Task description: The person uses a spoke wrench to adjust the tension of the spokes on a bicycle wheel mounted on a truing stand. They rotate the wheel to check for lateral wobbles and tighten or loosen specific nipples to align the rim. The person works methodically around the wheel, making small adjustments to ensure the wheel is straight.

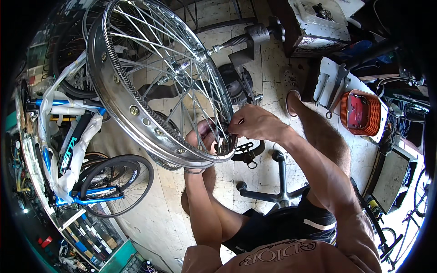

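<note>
A shiny chrome spoked bicycle wheel rim [119,95] stands tilted in front of me, its hub axle [200,57] clamped in a stand. My left hand [200,136] reaches up behind the lower rim and grips the spokes near the rim. My right hand [255,122] pinches a small tool or spoke nipple at the rim's lower right edge, fingers closed on it. The two hands almost touch at the rim.
A blue bicycle [82,177] wrapped in white packing lies at left. An orange basket [362,113] and wrenches [337,86] sit on a white board at right. A black chair base [277,193] stands below the wheel on the tiled floor. A metal box [318,27] is at top.
</note>
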Demonstrator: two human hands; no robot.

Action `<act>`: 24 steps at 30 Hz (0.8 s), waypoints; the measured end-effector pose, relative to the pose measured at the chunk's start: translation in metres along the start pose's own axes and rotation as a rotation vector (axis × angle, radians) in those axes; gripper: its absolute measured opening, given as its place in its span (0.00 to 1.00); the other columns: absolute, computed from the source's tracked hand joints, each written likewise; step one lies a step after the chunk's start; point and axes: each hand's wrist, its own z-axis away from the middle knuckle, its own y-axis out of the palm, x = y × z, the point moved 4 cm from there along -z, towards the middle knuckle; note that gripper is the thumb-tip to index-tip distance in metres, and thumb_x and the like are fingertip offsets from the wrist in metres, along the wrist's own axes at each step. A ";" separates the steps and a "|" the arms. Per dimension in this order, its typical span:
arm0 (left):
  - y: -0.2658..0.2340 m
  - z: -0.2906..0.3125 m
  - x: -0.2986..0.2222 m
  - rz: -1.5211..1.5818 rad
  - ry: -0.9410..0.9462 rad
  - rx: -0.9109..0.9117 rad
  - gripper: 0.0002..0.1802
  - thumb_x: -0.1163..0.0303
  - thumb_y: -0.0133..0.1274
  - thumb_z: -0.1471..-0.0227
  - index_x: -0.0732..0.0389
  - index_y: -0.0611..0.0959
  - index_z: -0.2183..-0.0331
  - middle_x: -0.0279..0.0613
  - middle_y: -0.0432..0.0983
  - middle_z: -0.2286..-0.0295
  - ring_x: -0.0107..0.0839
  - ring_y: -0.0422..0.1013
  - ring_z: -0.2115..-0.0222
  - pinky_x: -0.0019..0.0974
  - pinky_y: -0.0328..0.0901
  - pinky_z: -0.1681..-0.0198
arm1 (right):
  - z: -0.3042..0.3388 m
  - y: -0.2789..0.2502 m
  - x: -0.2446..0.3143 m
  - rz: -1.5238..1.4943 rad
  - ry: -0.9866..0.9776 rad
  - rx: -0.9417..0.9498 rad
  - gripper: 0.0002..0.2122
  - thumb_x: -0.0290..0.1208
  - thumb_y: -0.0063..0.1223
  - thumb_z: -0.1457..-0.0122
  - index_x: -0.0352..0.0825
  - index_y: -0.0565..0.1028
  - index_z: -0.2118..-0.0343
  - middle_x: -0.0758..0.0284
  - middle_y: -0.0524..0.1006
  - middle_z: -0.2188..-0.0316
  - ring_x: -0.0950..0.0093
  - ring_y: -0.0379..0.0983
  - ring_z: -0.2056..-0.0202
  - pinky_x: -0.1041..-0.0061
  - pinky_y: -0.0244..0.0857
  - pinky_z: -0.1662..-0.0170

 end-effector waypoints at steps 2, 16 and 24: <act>0.002 0.000 0.001 0.020 0.002 -0.046 0.15 0.77 0.53 0.42 0.69 0.76 0.52 0.40 0.78 0.61 0.24 0.74 0.63 0.28 0.68 0.58 | -0.001 0.002 -0.003 -0.076 -0.003 0.005 0.17 0.41 0.56 0.49 0.32 0.82 0.63 0.57 0.81 0.73 0.68 0.78 0.70 0.70 0.70 0.61; -0.007 0.014 -0.012 -0.050 0.020 0.072 0.25 0.85 0.58 0.51 0.68 0.74 0.50 0.43 0.76 0.59 0.28 0.73 0.57 0.30 0.69 0.51 | -0.002 0.006 -0.003 -0.068 -0.072 -0.082 0.14 0.37 0.57 0.49 0.33 0.81 0.63 0.59 0.82 0.68 0.65 0.79 0.64 0.70 0.71 0.56; 0.000 0.008 -0.014 -0.039 -0.005 0.092 0.22 0.83 0.54 0.48 0.68 0.72 0.50 0.41 0.75 0.59 0.27 0.72 0.57 0.30 0.67 0.52 | -0.011 0.012 -0.010 -0.026 -0.077 -0.118 0.12 0.36 0.55 0.51 0.34 0.81 0.68 0.58 0.81 0.72 0.66 0.79 0.68 0.69 0.71 0.60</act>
